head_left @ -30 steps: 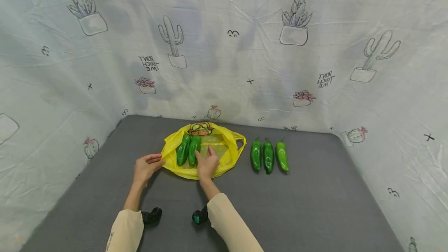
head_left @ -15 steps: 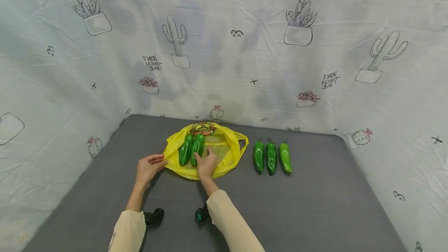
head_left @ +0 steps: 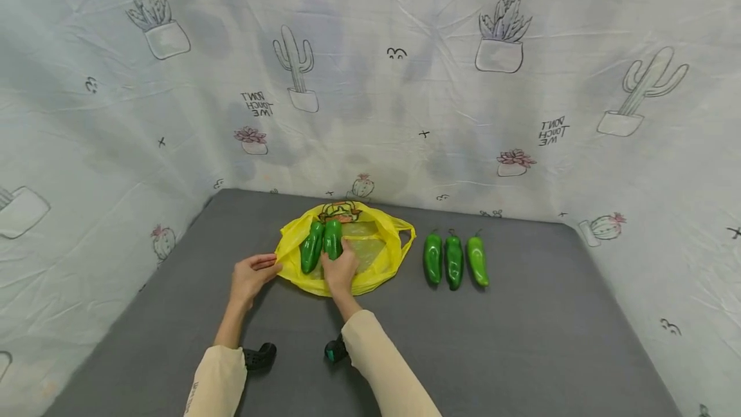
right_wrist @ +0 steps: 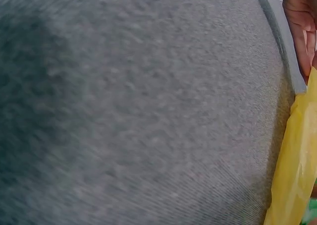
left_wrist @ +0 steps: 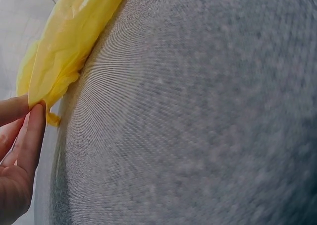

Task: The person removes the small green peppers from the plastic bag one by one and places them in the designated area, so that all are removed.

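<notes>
In the head view a yellow plastic bag [head_left: 379, 269] lies on its side, its mouth spread wide. My left hand [head_left: 250, 277] pinches the bag's left edge between thumb and fingers, as the left wrist view also shows with the bag's rim [left_wrist: 42, 86]. Inside the bag are two dark green peppers side by side, a left one [head_left: 311, 248] and a right one [head_left: 332, 237]. My right hand [head_left: 341, 270] reaches in at the front and grips the lower end of the right pepper, hiding that end. In the right wrist view, yellow plastic [right_wrist: 294, 160] mostly covers this hand.
Three more peppers lie in a row right of the bag: two dark green ones [head_left: 432, 259] and a lighter green one [head_left: 477, 261]. A grey cloth [head_left: 521, 340] covers the table. Patterned curtains [head_left: 359, 101] stand behind and at both sides.
My right hand's thumb and fingers have closed around the right pepper, which has shifted slightly and stands straighter. The left hand keeps its pinch on the bag. The head view has drifted slightly.
</notes>
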`<move>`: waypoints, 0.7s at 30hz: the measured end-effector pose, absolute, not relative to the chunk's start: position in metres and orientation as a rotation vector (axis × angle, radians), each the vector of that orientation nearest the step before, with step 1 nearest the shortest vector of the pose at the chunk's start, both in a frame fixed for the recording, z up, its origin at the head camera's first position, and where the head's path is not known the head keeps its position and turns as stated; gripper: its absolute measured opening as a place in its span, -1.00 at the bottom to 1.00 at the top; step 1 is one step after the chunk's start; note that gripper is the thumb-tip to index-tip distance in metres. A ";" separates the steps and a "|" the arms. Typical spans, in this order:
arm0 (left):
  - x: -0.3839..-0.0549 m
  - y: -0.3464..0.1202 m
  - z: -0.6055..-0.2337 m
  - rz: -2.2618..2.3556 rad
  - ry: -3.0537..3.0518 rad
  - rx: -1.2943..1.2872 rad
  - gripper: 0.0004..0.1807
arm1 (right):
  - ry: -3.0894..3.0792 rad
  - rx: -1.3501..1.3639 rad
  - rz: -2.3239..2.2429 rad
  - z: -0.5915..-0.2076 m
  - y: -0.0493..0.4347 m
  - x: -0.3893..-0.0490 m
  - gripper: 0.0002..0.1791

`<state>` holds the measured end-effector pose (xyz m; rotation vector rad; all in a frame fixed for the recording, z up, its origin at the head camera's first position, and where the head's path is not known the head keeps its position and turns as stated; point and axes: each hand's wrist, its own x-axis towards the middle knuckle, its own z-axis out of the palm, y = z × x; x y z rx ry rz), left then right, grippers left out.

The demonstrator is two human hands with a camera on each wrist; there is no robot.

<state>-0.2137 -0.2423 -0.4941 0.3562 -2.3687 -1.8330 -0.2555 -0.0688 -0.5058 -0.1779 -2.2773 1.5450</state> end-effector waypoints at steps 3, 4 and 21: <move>-0.214 -0.241 -0.495 -1.837 -2.355 0.359 -0.56 | -2.287 -0.163 1.539 -0.506 -0.068 -0.259 -0.50; -0.214 -0.240 -0.495 -1.843 -2.347 0.361 -0.57 | -2.296 -0.158 1.536 -0.507 -0.068 -0.259 -0.49; -0.215 -0.241 -0.500 -1.886 -2.297 0.362 -0.61 | -2.206 -0.441 1.670 -0.502 -0.065 -0.260 -0.53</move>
